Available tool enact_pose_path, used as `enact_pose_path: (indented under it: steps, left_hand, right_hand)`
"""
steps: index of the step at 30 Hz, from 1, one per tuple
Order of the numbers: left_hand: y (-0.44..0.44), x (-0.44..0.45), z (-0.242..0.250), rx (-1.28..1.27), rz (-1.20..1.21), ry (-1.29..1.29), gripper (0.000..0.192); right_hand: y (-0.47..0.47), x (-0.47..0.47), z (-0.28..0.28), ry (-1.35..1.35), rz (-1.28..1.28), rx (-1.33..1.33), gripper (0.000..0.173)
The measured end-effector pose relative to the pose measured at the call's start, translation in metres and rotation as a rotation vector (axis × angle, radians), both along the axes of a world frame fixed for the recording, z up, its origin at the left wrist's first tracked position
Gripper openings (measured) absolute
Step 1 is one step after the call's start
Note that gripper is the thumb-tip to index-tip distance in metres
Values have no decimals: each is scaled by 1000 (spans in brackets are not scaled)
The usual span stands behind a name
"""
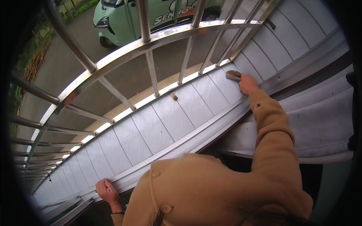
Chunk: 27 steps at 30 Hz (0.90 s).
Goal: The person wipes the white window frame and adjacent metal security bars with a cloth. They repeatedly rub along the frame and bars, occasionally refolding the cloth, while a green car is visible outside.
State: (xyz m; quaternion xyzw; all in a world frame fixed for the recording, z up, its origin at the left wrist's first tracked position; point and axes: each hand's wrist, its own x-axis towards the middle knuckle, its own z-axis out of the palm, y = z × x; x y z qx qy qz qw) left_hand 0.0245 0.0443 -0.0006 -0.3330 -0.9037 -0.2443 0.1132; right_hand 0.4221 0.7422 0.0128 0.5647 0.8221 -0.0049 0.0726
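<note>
My right hand [249, 84] grips a small brush [233, 75] with a brown back at the right end of the white panelled sill [167, 121]. The brush lies against the panels near the corner. Lower left, my left hand [107, 191] is curled over the metal sliding-window track [175, 149], which runs along the near side of the sill. Whether something small is inside those fingers I cannot tell. Midway along the sill's outer edge sits a small brown object [174, 96], too small to name.
Curved stainless-steel window bars [185, 59] fence the sill's outer side. Matching panels form the side wall [280, 42]. White curtain fabric [314, 121] hangs beside my right arm. Sliding-window frames [70, 210] stand lower left. Outside, a green vehicle [158, 17] bearing writing stands on the pavement.
</note>
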Motion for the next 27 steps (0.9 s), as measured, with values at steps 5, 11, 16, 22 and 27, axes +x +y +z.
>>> enact_pose_path:
  steps: [5,11,16,22,27]
  left_hand:
    - [-3,0,-2,16,-1,-8,15]
    - [0,0,2,8,-4,-17,10]
    - [3,-1,3,24,-66,41,7]
    - [1,-1,6,66,-89,39,2]
    - [0,-1,9,148,-181,56,1]
  right_hand:
    - [-30,-8,3,-43,-1,47,39]
    - [-94,-50,9,66,106,-56,46]
    - [-182,-112,7,226,290,-168,35]
    - [-286,-192,13,243,539,-305,35]
    - [-314,-229,13,371,713,-423,36]
